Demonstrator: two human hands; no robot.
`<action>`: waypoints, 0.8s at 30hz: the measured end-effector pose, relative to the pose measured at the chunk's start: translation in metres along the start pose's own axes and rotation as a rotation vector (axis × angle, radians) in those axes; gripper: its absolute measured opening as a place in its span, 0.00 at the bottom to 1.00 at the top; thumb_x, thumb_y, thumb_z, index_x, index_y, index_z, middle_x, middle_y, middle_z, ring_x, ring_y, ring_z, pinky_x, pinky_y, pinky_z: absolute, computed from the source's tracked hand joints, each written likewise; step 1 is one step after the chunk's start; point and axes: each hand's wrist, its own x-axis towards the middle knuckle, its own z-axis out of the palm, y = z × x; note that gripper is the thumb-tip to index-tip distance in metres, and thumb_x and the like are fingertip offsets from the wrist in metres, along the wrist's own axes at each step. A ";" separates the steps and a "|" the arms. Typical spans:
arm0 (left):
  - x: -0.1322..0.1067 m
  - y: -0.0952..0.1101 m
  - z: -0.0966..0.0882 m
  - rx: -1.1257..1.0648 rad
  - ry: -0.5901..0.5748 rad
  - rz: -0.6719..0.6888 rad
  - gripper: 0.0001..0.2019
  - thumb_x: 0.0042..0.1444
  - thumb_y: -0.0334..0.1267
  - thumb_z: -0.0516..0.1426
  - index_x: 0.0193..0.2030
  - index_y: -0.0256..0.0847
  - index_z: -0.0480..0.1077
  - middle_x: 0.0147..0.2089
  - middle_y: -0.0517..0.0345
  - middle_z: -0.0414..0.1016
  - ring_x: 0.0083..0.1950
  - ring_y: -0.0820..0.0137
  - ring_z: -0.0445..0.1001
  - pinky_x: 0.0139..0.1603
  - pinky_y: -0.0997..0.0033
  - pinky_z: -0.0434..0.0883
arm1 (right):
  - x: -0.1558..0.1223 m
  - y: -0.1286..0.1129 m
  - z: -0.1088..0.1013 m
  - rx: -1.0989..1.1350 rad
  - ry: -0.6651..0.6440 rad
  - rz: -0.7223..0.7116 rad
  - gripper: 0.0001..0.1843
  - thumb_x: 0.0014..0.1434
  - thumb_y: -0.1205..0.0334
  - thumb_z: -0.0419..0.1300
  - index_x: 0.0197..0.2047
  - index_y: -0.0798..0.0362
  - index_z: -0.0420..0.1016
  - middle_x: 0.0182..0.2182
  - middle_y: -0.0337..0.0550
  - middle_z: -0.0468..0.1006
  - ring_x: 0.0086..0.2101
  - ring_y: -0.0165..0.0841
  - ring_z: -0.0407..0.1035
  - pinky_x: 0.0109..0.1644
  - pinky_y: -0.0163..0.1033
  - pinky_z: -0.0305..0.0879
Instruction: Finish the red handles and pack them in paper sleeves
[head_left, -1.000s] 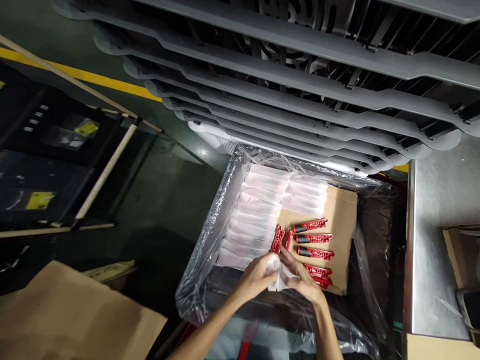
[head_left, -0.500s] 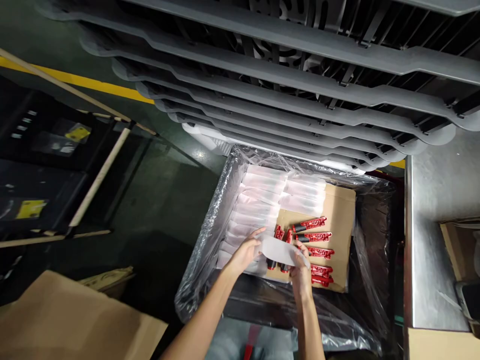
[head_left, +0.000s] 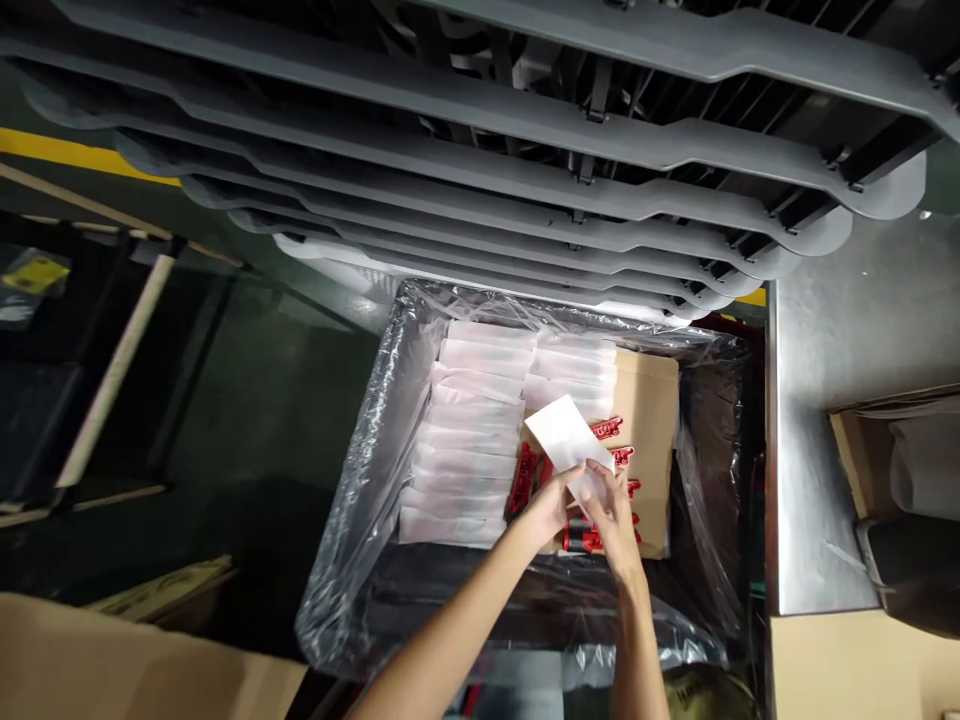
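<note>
A flat white pouch (head_left: 564, 432) is held over a lined bin, tilted with its far end up and to the left. My left hand (head_left: 550, 508) pinches its near left edge, fingers closed. On the right side, my right hand (head_left: 616, 512) grips the near end, thumb and fingers around it; whether a finger is inside the pouch I cannot tell. Beneath lie several red parts with black ends, one red part (head_left: 523, 478) left of my hands and another red part (head_left: 581, 537) below them. Rows of white wrapped pieces (head_left: 469, 432) lie to the left.
The parts lie on a cardboard sheet (head_left: 649, 420) inside a bin with a clear plastic liner (head_left: 352, 530). Stacked grey panels (head_left: 480, 175) overhang the far side. A metal table (head_left: 806, 520) stands right, with a cardboard box (head_left: 851, 450). Brown cardboard (head_left: 150, 660) lies at lower left.
The white pouch has turned from roughly level to slanting, far end raised. My hands have come closer together at its near end. The whole view has shifted, moving the scene leftward.
</note>
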 end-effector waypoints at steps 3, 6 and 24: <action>0.005 0.013 -0.003 -0.010 0.093 -0.005 0.07 0.56 0.30 0.63 0.42 0.33 0.74 0.36 0.56 0.80 0.32 0.72 0.77 0.35 0.72 0.74 | 0.004 -0.001 -0.017 -0.039 0.000 0.036 0.30 0.61 0.37 0.53 0.56 0.48 0.76 0.52 0.47 0.77 0.55 0.43 0.68 0.58 0.47 0.64; 0.001 0.043 -0.009 -0.097 0.159 0.029 0.07 0.64 0.36 0.58 0.45 0.35 0.73 0.39 0.57 0.78 0.33 0.74 0.76 0.36 0.70 0.76 | 0.020 0.008 -0.029 -0.120 0.124 0.113 0.34 0.64 0.36 0.45 0.60 0.51 0.71 0.47 0.50 0.80 0.46 0.43 0.74 0.48 0.46 0.68; -0.068 0.093 -0.029 -0.391 0.141 0.108 0.09 0.56 0.25 0.48 0.32 0.36 0.67 0.23 0.62 0.61 0.21 0.76 0.66 0.21 0.80 0.68 | 0.098 0.067 0.071 -0.351 0.329 0.442 0.19 0.63 0.46 0.61 0.39 0.55 0.74 0.37 0.42 0.77 0.36 0.32 0.72 0.42 0.43 0.71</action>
